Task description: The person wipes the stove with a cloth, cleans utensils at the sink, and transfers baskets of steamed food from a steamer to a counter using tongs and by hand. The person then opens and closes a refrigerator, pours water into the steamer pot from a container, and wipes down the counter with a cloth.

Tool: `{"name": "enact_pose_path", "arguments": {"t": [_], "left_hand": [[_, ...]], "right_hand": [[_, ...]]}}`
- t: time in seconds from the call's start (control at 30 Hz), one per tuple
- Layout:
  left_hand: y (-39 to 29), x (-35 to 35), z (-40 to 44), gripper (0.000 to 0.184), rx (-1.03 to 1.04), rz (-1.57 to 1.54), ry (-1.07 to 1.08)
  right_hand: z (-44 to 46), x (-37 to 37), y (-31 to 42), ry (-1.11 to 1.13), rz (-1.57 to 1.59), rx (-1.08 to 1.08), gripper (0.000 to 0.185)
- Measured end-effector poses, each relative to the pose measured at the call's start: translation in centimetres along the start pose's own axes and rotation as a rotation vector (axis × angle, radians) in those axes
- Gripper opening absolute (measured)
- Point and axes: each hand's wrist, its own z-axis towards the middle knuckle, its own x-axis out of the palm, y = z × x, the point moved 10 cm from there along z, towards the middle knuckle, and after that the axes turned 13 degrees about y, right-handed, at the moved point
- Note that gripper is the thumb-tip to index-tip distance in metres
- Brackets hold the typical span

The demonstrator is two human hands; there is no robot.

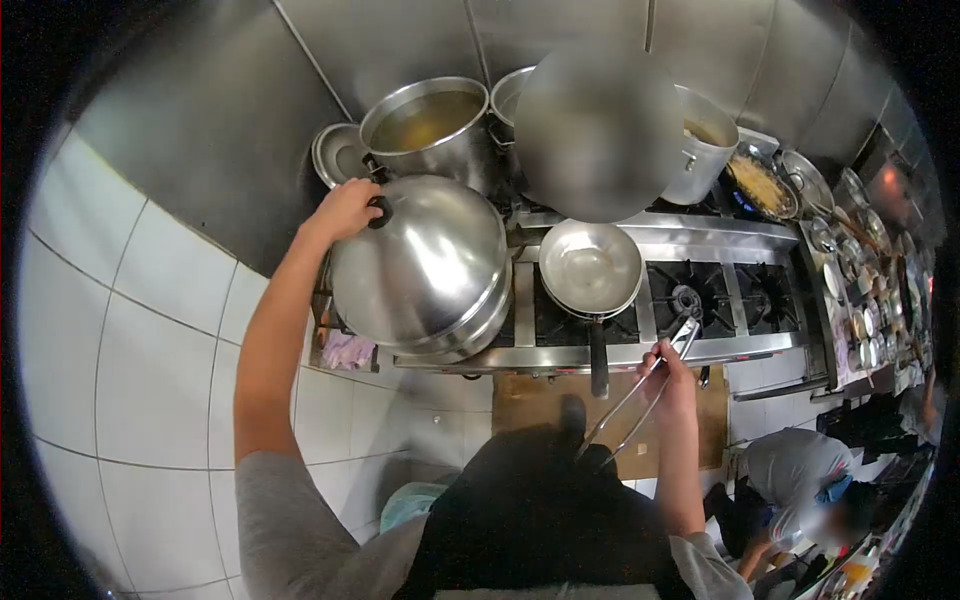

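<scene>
Left hand point(348, 208) grips the lid knob point(380, 212); right hand point(670, 378) holds tongs point(612, 418).

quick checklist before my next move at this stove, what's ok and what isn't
1. Left hand on the black knob of the domed lid: ok.
2. Tongs secure in the right hand: ok.
3. Tongs' spread ends pointed at the stove: not ok, they point back toward the apron.
4. Pan handle inside the stove's front edge: not ok, it juts past it.
5. Contents beneath the lid: cannot tell, hidden.
6. Burner right of the pan uncovered: ok.
</scene>
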Motion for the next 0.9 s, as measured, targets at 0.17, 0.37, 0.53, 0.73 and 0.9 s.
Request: {"name": "enact_pose_path", "arguments": {"t": [0.17, 0.37, 0.53, 0.73, 0.9], "left_hand": [[1.6, -5.0, -1.5, 0.026, -0.01, -0.073, 0.033], [2.9, -15.6, 0.4, 0.029, -0.167, -0.087, 0.06], [3.1, -21.7, 8.3, 0.034, -0.149, 0.134, 0.023], [-2.2, -21.9, 19.1, 0.033, -0.112, 0.356, 0.003], [-3.3, -18.1, 30.0, 0.028, -0.091, 0.519, 0.025]], "right_hand": [[1.7, -1.5, 2.9, 0.026, 0.014, -0.004, 0.023], [5.4, -2.8, 3.7, 0.113, 0.047, 0.078, 0.023], [6.4, -3.9, 4.8, 0.097, 0.052, 0.108, 0.022], [5.0, -6.0, 6.7, 0.134, 0.124, 0.042, 0.022], [1.1, -9.5, 7.3, -0.067, 0.037, 0.046, 0.018]]}}
